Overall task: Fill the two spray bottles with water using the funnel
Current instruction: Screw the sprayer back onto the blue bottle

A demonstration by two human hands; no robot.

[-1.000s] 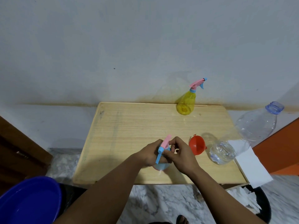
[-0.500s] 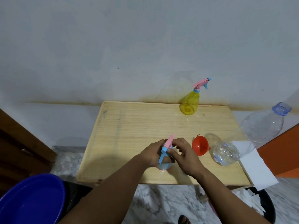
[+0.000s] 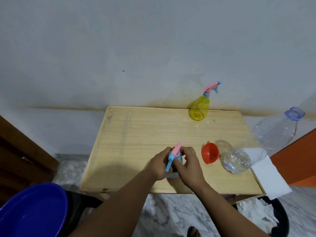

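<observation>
- Both hands clamped on blue spray bottle (image 3: 172, 174) at worktop (image 3: 136, 134) front: left hand (image 3: 159, 164) grips body, right hand (image 3: 189, 165) fingers curled at the pink-blue trigger head.
- Red funnel (image 3: 210, 155) just right, water bottle (image 3: 259, 146) beyond it.
- Yellow spray bottle (image 3: 199, 108) upright at far edge, capped.

Blue spray bottle (image 3: 173, 174): pink-and-blue trigger head fitted, upright, near centre of table, largely hidden.
Yellow spray bottle (image 3: 198, 108): translucent, pink-and-blue head fitted, upright, far right.
Red funnel (image 3: 210, 155): on its side, right of blue bottle.
Clear water bottle (image 3: 259, 142): uncapped, upright, right edge.
</observation>
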